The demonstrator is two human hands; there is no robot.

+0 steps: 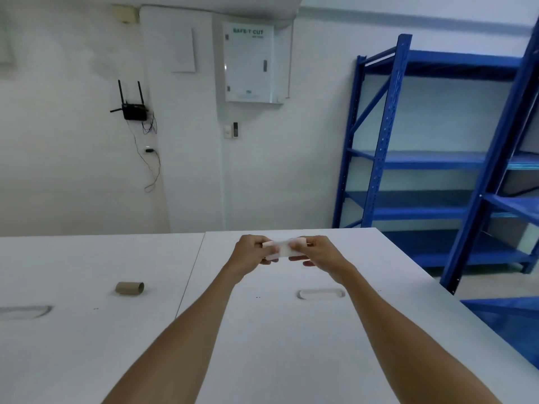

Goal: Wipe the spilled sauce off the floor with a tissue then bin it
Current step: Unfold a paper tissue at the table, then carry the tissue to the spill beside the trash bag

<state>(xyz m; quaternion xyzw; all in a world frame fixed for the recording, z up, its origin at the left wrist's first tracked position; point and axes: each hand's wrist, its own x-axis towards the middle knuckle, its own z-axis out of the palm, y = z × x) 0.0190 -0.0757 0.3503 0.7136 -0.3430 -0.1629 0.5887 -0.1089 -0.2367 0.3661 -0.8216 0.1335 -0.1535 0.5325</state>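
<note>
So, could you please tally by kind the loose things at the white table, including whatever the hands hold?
Folded white tissue, held above the white table between left hand and right hand: 1
Brown cardboard tube, lying on its side: 1
Total: 2

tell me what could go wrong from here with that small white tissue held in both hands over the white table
1. The small folded white tissue is pinched at both ends by the left hand and the right hand; pulling it open too hard could tear it.
2. No sauce, floor spill or bin shows in this view, so the person must turn away to find them.
3. The brown cardboard tube lies on its side on the white table and could roll if bumped.
</note>
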